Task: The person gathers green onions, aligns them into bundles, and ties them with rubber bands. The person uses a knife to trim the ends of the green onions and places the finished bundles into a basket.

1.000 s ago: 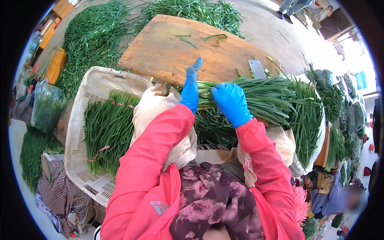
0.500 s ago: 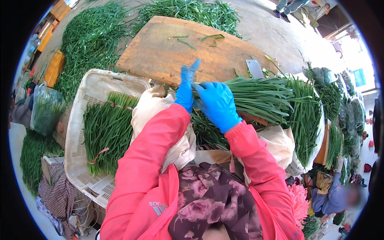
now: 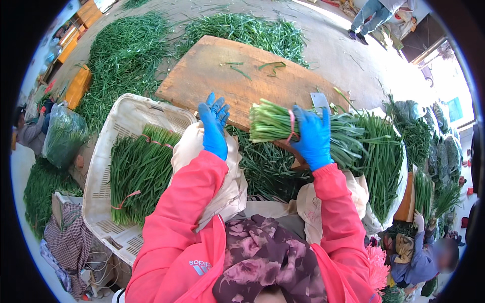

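My right hand point(image 3: 314, 140), in a blue glove, is closed round a bundle of garlic chives point(image 3: 270, 122) over the near edge of a wooden board point(image 3: 212, 65). A pink band point(image 3: 292, 126) circles the bundle beside my fingers. Its pale cut ends face left and its green leaves trail right. To the left, my gloved left hand point(image 3: 214, 123) is raised and holds nothing, fingers apart. Below it lies beige cloth point(image 3: 189, 156) over my lap. Loose green leaves point(image 3: 270, 169) lie below the board, between my forearms.
A white plastic crate point(image 3: 108, 136) at left holds banded chive bundles point(image 3: 141, 171). More chives point(image 3: 379, 156) stand in a white sack at right. A grey metal blade point(image 3: 320, 101) stands at the board's right end. Leaf heaps point(image 3: 129, 55) cover the floor beyond. A person point(image 3: 422, 257) sits at far right.
My hands have parted. The right has moved right, gripping the bundle, whose band and cut ends now show. My left has moved left and its fingers have spread. The view has tilted slightly.
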`<state>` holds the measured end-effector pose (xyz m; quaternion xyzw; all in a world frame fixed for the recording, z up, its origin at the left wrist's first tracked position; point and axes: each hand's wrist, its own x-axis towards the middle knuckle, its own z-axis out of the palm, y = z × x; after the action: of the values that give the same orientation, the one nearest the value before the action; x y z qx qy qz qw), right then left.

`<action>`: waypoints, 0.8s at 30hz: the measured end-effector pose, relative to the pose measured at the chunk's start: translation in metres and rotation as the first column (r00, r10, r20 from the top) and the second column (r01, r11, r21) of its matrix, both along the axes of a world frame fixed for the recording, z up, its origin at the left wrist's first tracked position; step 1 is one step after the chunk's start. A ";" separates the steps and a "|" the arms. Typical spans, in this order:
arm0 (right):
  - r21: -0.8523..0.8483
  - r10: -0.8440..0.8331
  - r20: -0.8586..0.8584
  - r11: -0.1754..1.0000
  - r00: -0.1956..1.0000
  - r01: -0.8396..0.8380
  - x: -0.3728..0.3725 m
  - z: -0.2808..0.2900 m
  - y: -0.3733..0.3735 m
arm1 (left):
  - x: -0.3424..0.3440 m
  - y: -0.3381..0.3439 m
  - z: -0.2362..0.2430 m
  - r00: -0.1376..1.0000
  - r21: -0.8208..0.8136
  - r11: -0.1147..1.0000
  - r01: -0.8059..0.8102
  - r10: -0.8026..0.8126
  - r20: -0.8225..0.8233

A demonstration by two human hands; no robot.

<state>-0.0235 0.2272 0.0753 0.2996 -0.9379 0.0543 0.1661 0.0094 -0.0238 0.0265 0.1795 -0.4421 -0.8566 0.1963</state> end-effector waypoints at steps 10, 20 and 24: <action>-0.524 0.045 -0.275 0.831 0.960 -0.189 0.027 0.079 0.001 | -0.006 0.087 0.085 0.802 -1.000 -0.025 -0.004 -0.597 0.012; -0.358 0.089 -0.112 0.925 0.990 -0.124 0.008 0.019 0.007 | 0.000 0.065 0.178 0.736 -0.847 0.230 -0.479 -0.420 -0.531; -0.268 -0.454 -0.010 0.860 0.891 0.435 -0.009 -0.074 0.083 | -0.006 0.050 0.183 0.773 -0.777 -0.264 -0.572 -0.492 -0.401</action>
<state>-0.0330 0.3107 0.0009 0.0527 -0.9597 0.1253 0.2460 0.0039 0.0262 0.2092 -0.3344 -0.8310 -0.1347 0.4236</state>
